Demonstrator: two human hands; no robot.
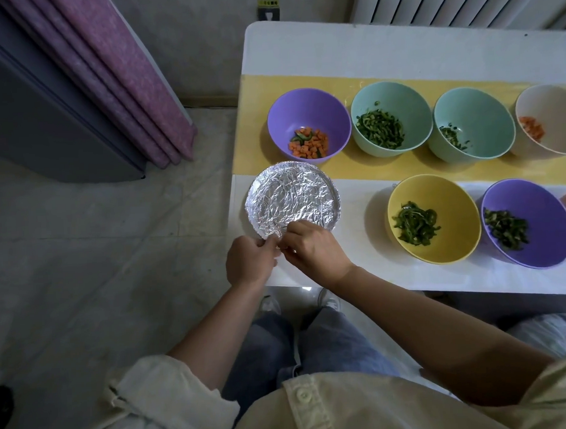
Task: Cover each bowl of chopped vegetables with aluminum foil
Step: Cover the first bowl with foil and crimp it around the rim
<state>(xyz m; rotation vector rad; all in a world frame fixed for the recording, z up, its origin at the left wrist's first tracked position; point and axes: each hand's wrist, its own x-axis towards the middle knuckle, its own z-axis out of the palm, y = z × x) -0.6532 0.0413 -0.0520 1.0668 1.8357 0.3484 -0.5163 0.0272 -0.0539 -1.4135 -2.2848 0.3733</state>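
The foil (292, 198) over the bowl left of centre is thin metal, bright and glossy, creased all over into fine crinkles. The purple bowl (308, 107) and yellow bowl (441, 192) look like smooth, matt plastic. The white surface (398, 50) is smooth with a faint sheen. The yellow strip (354, 170) across it is flat and matt. At the bottom of the frame, the cream shirt (346, 404) is soft woven cloth and the trousers (328, 347) are denim.

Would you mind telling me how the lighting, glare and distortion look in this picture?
Head view: dim, even light, darker at the lower left; the foil shows small bright glints but no washed-out glare; the table edges bow slightly from the wide lens; the left hand and right hand, pinching the foil's rim, look sharp, without motion blur.
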